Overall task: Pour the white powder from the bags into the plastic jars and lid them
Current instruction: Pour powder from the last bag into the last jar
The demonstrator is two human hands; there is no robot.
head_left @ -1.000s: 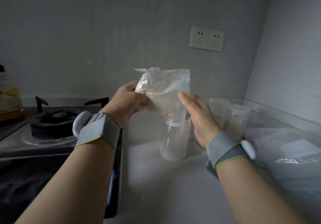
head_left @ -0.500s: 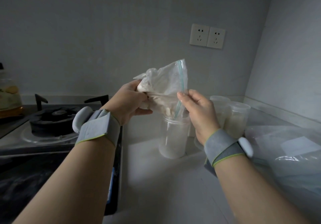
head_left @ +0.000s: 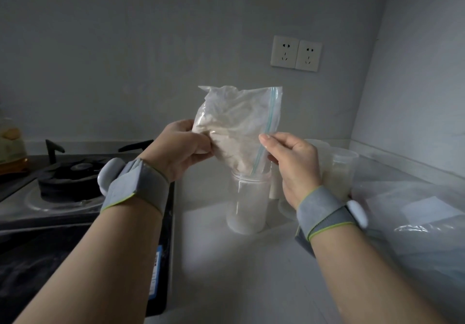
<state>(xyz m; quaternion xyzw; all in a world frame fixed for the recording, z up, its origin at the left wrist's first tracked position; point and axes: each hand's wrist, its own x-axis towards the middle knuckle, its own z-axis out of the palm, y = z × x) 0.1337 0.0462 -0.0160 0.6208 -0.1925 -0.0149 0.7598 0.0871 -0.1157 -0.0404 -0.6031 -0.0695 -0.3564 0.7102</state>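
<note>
Both pinching powder bag (head_left: 236, 122), left grip (head_left: 181, 150) its left side, right grip (head_left: 294, 162) its zip edge

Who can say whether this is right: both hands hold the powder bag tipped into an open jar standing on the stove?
One slip: the head view shows the jar standing on the counter beside the stove. The left hand and right hand do hold the bag tipped into it.

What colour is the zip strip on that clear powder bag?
Teal blue zip strip on the clear plastic bag; head view shows it.
</note>
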